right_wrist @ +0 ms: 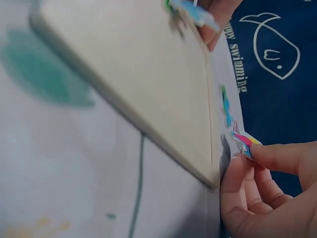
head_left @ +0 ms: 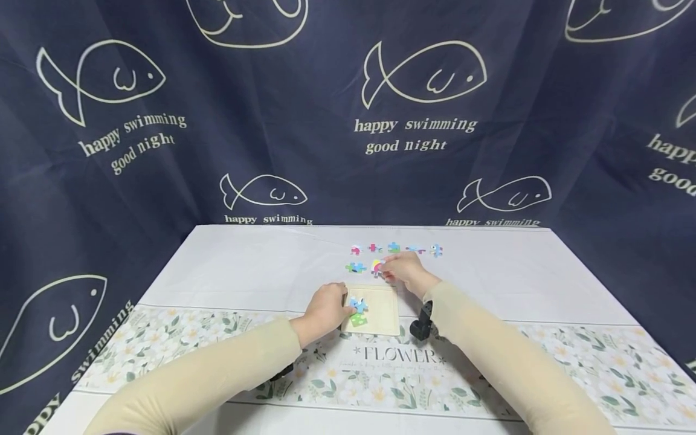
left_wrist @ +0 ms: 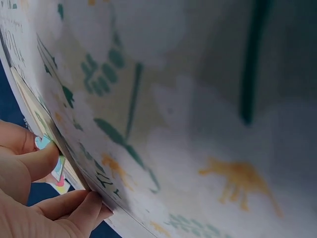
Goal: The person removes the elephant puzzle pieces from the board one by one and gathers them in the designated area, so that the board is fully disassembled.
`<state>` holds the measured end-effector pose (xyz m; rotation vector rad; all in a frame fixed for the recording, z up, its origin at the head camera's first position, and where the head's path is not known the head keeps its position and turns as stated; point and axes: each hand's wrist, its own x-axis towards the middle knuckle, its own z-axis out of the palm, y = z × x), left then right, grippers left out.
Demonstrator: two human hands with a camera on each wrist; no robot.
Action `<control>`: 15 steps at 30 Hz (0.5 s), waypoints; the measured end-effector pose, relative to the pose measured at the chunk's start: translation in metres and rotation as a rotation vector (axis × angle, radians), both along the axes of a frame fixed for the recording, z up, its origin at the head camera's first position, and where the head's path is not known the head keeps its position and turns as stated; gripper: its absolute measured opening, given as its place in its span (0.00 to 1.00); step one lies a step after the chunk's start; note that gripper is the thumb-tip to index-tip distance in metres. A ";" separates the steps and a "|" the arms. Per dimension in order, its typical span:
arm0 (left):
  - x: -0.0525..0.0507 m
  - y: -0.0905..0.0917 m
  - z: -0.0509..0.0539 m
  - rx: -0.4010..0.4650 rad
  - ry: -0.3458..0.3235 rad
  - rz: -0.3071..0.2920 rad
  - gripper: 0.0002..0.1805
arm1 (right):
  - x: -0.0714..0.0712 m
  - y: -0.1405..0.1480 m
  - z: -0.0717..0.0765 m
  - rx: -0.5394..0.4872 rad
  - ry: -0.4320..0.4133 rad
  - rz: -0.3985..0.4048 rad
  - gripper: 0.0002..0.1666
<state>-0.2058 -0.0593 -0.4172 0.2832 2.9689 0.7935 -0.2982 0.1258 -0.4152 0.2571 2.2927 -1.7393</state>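
Note:
A shallow wooden tray (head_left: pixel 383 311) lies in front of me. My left hand (head_left: pixel 326 307) is at its left side, the thumb and a finger around a blue puzzle piece (head_left: pixel 360 304). That piece looks tilted above the tray floor in the right wrist view, and the fingers partly hide it. Other left fingers touch the tray's edge in the left wrist view. Beneath the blue piece is a green puzzle piece (head_left: pixel 359 320). Beyond the tray's far edge, my right hand (head_left: pixel 406 269) pinches a pink-and-yellow puzzle piece (right_wrist: pixel 245 142) between thumb and finger.
A blue-and-green puzzle piece (head_left: pixel 356 267) lies left of the right hand. Several more, among them a green-and-blue piece (head_left: pixel 394 248), form a row farther back. A floral cloth band (head_left: pixel 375 393) crosses the white table; a dark fish-print curtain (head_left: pixel 326 109) hangs behind.

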 end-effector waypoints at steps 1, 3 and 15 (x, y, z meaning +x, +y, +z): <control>0.000 0.000 0.000 0.002 0.001 -0.003 0.24 | -0.001 0.000 -0.001 0.030 0.010 -0.003 0.15; 0.000 0.000 0.000 0.007 0.002 -0.007 0.24 | -0.004 -0.001 -0.002 0.084 0.029 -0.009 0.14; 0.002 -0.001 0.001 -0.016 0.007 -0.002 0.22 | -0.010 -0.006 0.001 0.256 0.076 -0.061 0.13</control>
